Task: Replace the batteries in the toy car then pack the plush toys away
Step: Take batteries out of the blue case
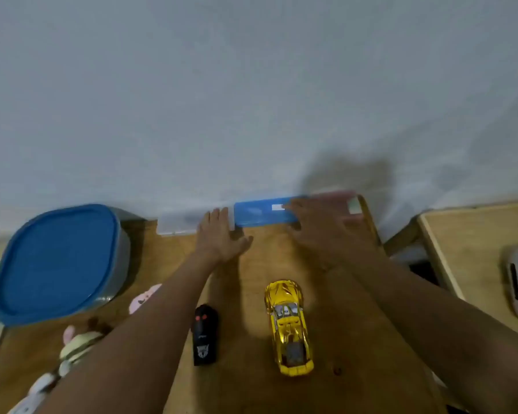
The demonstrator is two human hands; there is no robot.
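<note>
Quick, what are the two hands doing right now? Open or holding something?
Left hand: open, fingers straight against the white box.
Right hand: on the blue box, too blurred to tell.

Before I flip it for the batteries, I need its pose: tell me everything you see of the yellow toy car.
The yellow toy car is a shiny sports car, seemingly chromed plastic, with a silvery cabin and a dark patch at its near end. It sits right way up, lengthwise away from the person, on the wooden table, right of the black remote and apart from it. Nothing else touches it.
</note>
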